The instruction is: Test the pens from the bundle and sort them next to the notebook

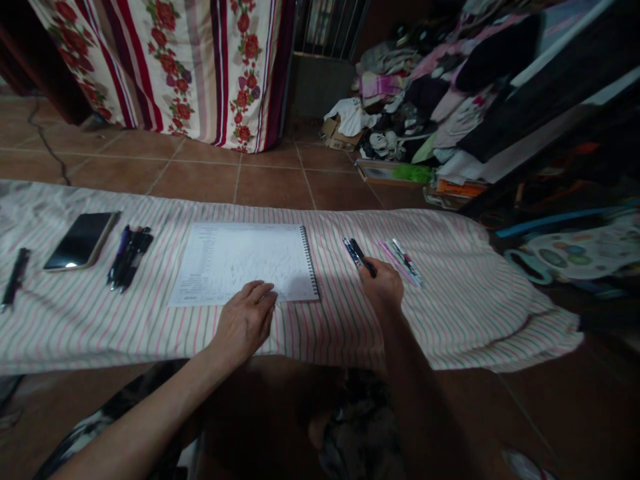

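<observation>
My left hand (247,315) lies on the lower edge of a spiral-bound notebook (260,250), its fingers resting on the page. The page has printed text down its left side and faint marks. To the right of the notebook, my right hand (384,283) is closed on a dark pen (364,259), low over the cloth. Just beside that pen are other slim pens (350,250), partly hidden. Several light-coloured pens (401,262) lie to the right of my right hand. A bundle of black pens (130,259) lies left of the notebook.
A striped cloth (465,300) covers the low table. At the left are a phone (81,241) and a single black pen (15,279). Beyond the table are a tiled floor (270,183), a floral curtain (200,67) and a heap of clothes (425,100). A patterned plastic chair (575,252) stands at the right.
</observation>
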A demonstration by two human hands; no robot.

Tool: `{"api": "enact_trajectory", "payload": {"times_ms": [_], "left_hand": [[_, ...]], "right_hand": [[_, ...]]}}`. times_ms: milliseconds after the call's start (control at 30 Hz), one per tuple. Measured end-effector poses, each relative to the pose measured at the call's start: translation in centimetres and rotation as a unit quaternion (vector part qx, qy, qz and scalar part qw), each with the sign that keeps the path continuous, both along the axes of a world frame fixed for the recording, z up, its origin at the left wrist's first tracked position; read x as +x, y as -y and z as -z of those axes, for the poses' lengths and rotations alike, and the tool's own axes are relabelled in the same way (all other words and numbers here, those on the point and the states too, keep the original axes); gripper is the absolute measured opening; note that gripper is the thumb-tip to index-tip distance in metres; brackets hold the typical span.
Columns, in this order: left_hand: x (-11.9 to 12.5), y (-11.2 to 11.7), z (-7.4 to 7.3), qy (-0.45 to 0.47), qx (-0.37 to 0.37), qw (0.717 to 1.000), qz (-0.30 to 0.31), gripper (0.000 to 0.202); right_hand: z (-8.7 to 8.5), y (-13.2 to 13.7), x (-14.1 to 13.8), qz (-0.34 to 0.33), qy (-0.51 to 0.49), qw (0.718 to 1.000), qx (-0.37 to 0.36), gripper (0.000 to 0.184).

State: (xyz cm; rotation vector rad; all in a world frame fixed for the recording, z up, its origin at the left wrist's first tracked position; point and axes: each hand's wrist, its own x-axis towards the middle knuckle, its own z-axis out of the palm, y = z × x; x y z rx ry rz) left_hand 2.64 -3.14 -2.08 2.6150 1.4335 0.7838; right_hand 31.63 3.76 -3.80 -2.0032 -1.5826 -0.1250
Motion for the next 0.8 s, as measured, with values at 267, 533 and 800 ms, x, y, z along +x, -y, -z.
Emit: {"api": "enact_trajectory", "payload": {"times_ms": [267,533,800], "left_hand": [[-0.3,-0.3,0.4,0.04,-0.013,0.999,0.009,0.023],[-1.3,-0.3,0.0,0.115,-0.029,0.992,0.035,0.026],[-4.8,-1.5,-0.7,0.142,0.014,0.987,-0.076,0.03]], "right_hand": [[-0.5,0.0,-0.2,0.03,0.018,0.999,-0.041,0.036],[-0.2,-0.7,0.0,-0.011,0.031,0.998,0.052,0.034],[-0.2,-2.0,-2.4,-0.049,0.042,0.981,0.185,0.028]]}}
